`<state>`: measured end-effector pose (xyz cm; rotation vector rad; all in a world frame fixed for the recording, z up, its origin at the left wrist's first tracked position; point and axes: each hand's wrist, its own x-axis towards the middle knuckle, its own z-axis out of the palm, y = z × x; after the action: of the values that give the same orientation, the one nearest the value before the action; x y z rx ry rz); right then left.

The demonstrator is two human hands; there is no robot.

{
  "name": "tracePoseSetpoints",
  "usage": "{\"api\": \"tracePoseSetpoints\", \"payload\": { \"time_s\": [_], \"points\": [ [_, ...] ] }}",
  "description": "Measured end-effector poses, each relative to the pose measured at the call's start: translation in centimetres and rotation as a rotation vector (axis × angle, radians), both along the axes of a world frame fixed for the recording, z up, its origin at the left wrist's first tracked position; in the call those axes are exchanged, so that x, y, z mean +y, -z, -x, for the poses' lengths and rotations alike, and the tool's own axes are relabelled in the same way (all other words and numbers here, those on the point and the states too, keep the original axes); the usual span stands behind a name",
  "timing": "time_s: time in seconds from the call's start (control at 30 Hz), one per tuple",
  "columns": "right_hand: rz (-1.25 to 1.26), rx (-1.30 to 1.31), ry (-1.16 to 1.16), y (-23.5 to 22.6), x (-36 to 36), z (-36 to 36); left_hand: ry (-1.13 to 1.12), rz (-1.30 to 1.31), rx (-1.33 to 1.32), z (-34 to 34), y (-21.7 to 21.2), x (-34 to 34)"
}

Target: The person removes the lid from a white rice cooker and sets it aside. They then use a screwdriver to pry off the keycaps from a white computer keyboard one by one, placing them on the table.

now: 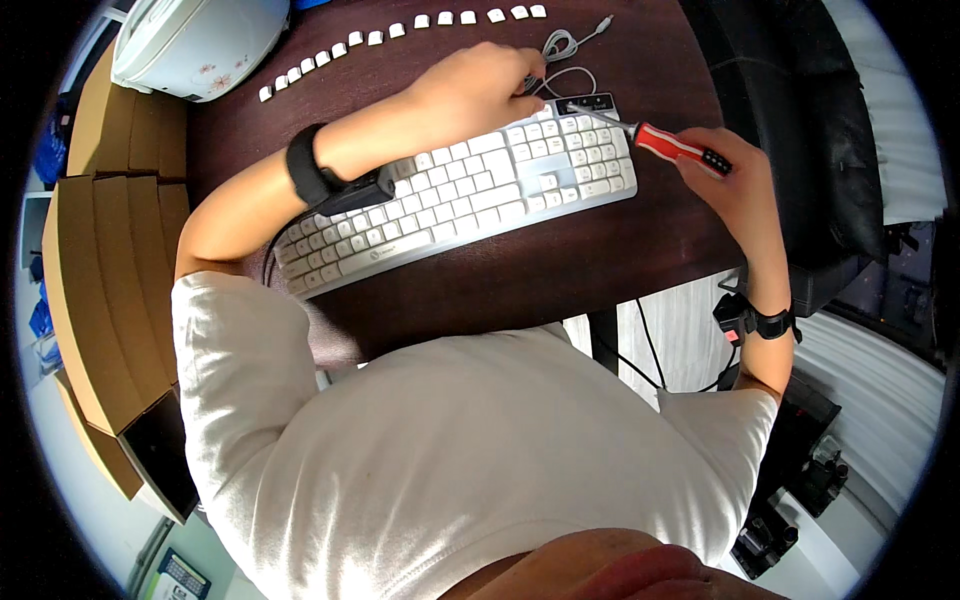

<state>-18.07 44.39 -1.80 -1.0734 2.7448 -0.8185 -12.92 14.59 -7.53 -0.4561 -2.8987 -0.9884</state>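
Observation:
A white full-size keyboard (480, 222) lies at a slant on the dark wooden table. My left hand (480, 88) is over its upper edge, thumb and curled fingers apart, with the thumb tip by the white keys near the dark panel (598, 102). Nothing shows between these fingers. In my right hand (733, 170) is a screwdriver (662, 143) with a red and black handle. Its thin shaft points left over the keyboard's upper right corner, where the tip is near my left thumb. My left forearm and its wrist device cover part of the upper left keys.
Several loose white keycaps (396, 31) form a curved row along the table's far side. A coiled grey cable (560, 45) lies behind the keyboard. A white rice cooker (205, 45) stands far left, beside cardboard boxes (110, 270). At right is a black chair (800, 120).

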Motion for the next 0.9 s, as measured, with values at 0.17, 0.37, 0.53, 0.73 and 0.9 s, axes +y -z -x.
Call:
{"api": "tracePoseSetpoints", "payload": {
  "time_s": [0.17,0.37,0.53,0.73,0.9],
  "points": [
    [-0.188,0.061,-0.100,-1.2,-2.3,0.2,0.022,0.108,-0.104,1.7,2.3,1.2],
    [-0.266,0.112,-0.224,-2.7,-4.3,1.2,0.030,0.086,-0.086,1.9,3.0,1.3],
    [-0.228,-0.009,-0.197,-1.2,-2.8,2.3,0.008,-0.014,-0.116,1.5,3.5,1.6],
    [0.002,-0.116,-0.037,3.2,0.3,0.1,0.013,-0.021,-0.133,2.1,3.8,1.7],
    [0.098,-0.119,-0.005,6.1,1.5,0.0,0.010,-0.022,-0.174,2.1,3.4,1.5]
  ]
}}
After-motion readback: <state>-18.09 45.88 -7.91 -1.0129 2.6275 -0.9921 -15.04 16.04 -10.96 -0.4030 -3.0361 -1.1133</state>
